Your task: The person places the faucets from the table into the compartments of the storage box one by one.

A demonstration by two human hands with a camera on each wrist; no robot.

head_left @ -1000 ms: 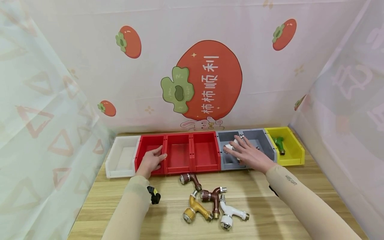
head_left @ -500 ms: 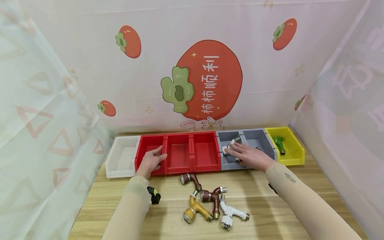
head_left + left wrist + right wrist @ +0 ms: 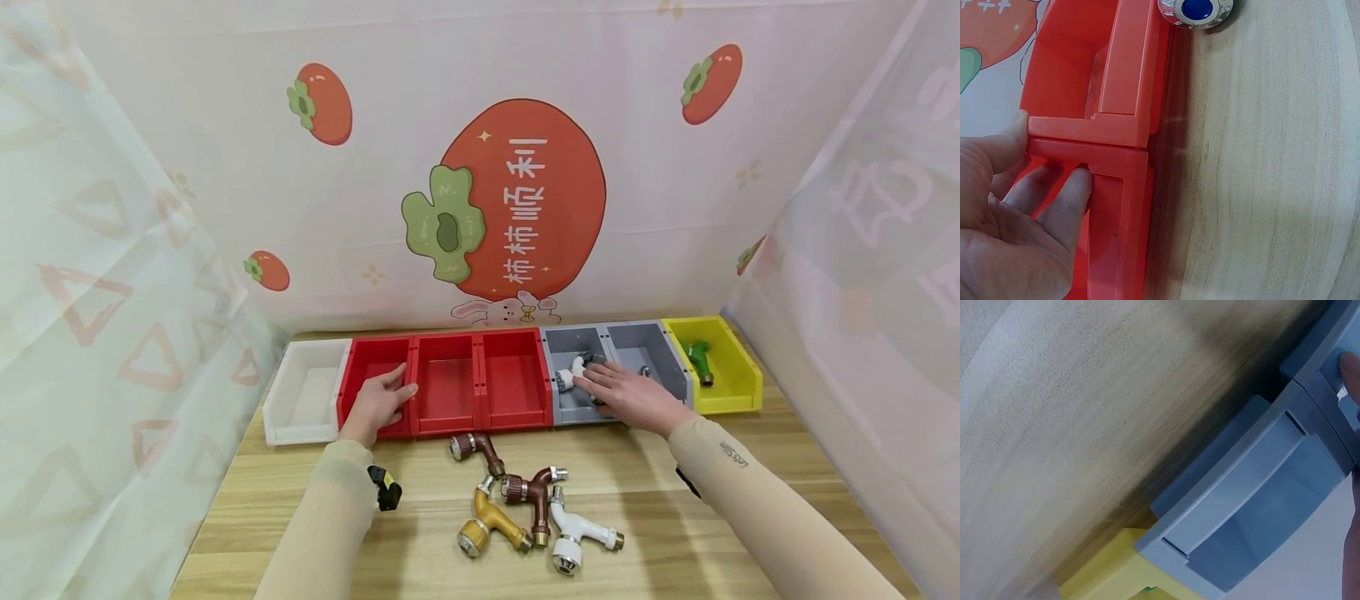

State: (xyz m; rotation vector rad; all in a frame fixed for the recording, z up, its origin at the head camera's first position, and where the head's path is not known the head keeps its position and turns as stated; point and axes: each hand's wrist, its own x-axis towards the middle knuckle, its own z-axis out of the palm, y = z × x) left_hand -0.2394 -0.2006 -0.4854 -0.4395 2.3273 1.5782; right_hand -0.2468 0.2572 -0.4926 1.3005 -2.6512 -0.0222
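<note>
Over the left grey bin [image 3: 566,340], the right hand [image 3: 626,393] lies palm down, its fingers extended and close together, not visibly clamped on anything; its thumb is hidden in the head view. The binned white tap [image 3: 566,381] sits directly beneath and to the left of these fingertips. Its knob points toward the bin's left wall, and its visible length slants away to the right, passing under the fingers; this oblique axis, leading back to the hand, is the governing relation. The left hand [image 3: 377,404] is well apart, at the leftmost red bin [image 3: 378,352], its fingers against the partition [image 3: 1119,153]; whether they pinch it cannot be told.

Four more taps lie on the worktop [image 3: 420,567], in front of the bins. The loose white tap [image 3: 579,529], knob toward the near edge and outlet to the right, is nearer the right hand. The upper brown tap [image 3: 480,450] is nearer the left. Between them lie the lower brown tap [image 3: 537,496] and the yellow tap [image 3: 491,518], side by side.
</note>
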